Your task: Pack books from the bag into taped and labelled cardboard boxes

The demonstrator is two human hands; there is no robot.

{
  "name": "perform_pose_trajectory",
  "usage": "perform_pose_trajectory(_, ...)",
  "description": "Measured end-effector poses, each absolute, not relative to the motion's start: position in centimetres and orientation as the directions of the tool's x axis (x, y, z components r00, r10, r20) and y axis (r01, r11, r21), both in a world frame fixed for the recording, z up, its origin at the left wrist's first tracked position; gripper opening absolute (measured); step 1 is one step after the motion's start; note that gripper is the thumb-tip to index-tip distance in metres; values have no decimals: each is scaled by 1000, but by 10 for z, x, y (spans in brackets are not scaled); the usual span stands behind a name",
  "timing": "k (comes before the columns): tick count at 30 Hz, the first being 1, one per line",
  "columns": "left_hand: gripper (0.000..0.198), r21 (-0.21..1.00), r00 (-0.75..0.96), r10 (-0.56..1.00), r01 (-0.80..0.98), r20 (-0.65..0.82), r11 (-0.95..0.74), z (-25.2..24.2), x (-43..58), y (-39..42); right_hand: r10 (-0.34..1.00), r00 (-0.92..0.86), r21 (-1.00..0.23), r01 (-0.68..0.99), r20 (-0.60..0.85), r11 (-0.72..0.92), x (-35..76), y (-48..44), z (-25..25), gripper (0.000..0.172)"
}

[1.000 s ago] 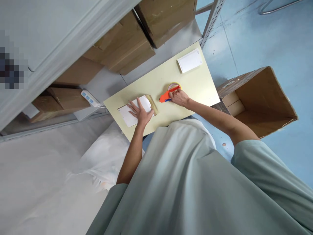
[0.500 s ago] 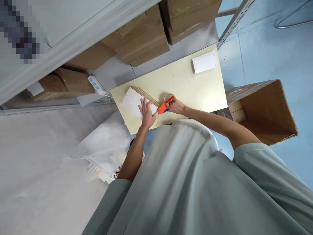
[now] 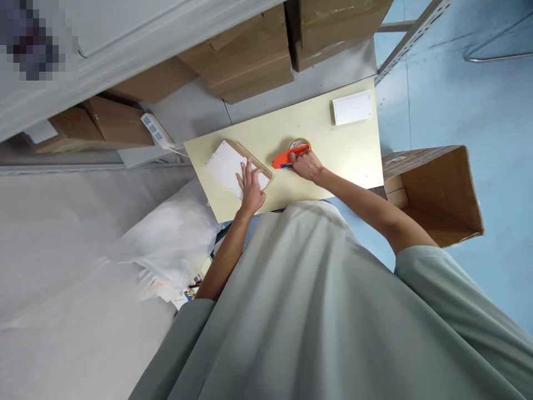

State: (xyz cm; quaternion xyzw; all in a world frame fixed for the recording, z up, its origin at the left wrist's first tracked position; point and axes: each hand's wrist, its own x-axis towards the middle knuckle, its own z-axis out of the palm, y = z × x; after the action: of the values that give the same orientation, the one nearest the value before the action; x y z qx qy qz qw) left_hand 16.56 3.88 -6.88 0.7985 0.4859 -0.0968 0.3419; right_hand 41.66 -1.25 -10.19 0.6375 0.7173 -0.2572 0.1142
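Note:
My left hand [image 3: 251,190] lies with fingers spread on a white sheet [image 3: 227,165] that covers the top of a small cardboard box [image 3: 249,155]. The box sits askew on the left half of a pale yellow board [image 3: 325,128]. Wrapped round the handle of an orange tape dispenser [image 3: 283,160] is my right hand [image 3: 307,165]. The dispenser carries a yellow-edged roll of tape and is to the right of the box, apart from it. Whether tape runs between them I cannot tell.
A stack of white cards or a flat white box [image 3: 352,108] lies at the board's far right. An open carton [image 3: 441,194] stands right of the board. Cardboard boxes [image 3: 250,53] line the shelf behind, near a power strip [image 3: 157,131]. A white plastic bag [image 3: 170,228] sits left.
My right hand has moved the tape dispenser away from the box's near corner, up and to the right. My left hand stays on the sheet and box.

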Motion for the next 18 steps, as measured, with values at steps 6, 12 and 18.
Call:
perform_pose_trajectory(6, 92, 480, 522, 710, 828, -474, -289, -69, 165, 38, 821, -109, -305, 949, -560, -82, 370, -3, -84, 53)
perform_pose_trajectory(12, 88, 530, 540, 723, 800, -431, -281, -70, 165, 36, 777, 0, -264, 940, -630, -214, 342, 6, -65, 48)
perform_pose_trajectory(18, 83, 582, 570, 721, 762, -394, -285, -61, 161, 43, 790, 61, -184, 959, -610, -216, 344, 12, -34, 49)
